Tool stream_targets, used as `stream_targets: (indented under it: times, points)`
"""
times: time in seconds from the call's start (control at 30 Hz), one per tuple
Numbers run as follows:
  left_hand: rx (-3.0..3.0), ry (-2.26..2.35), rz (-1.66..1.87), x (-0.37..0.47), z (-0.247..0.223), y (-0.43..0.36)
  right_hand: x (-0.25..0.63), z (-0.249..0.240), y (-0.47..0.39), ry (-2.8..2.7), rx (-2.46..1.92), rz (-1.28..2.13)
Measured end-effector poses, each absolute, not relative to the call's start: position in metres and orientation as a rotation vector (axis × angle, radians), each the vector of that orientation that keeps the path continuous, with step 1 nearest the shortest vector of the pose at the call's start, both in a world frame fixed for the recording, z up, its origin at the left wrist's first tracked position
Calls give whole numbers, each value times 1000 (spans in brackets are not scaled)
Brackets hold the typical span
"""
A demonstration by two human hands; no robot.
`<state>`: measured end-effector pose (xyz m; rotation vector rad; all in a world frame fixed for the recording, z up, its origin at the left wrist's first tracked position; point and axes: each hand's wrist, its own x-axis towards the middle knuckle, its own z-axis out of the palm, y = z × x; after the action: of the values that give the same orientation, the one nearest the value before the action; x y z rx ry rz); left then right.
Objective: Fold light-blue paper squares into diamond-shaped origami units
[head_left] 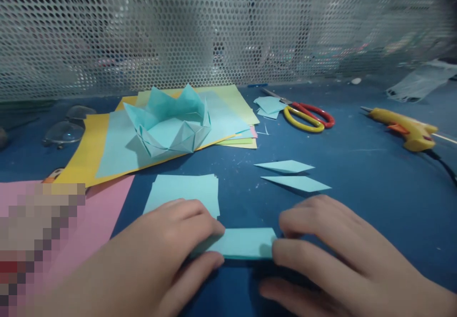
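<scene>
Folded teal strip (238, 243) — near edge of blue table (374, 188), pinned flat between left hand (157, 255) and right hand (332, 250), fingers pressing each end. Risk: uneven pressure skews the crease. Beyond — teal squares (185, 193), paper crown (171, 122), scissors (307, 114).

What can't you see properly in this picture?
- Folded light-blue paper, head view: both ends are covered by the left hand and right hand, so its full shape is hidden.
- Lower left corner: a pixelated patch hides whatever lies on the pink paper.
- Behind the perforated screen: only blurred shapes.
- Glasses at left: dim, detail unclear.
</scene>
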<state>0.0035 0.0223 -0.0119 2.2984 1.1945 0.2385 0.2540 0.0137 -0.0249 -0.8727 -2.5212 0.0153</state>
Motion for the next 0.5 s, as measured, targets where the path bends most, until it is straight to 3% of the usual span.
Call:
stream_targets:
  times: [0.23,0.5]
  points:
    - [2094,1244,114,6,-12,27,249,-25,8,-2462,-746,-153]
    - [2215,1293,214,-3,-17,23,253,-18,9,-2556,-801,-83]
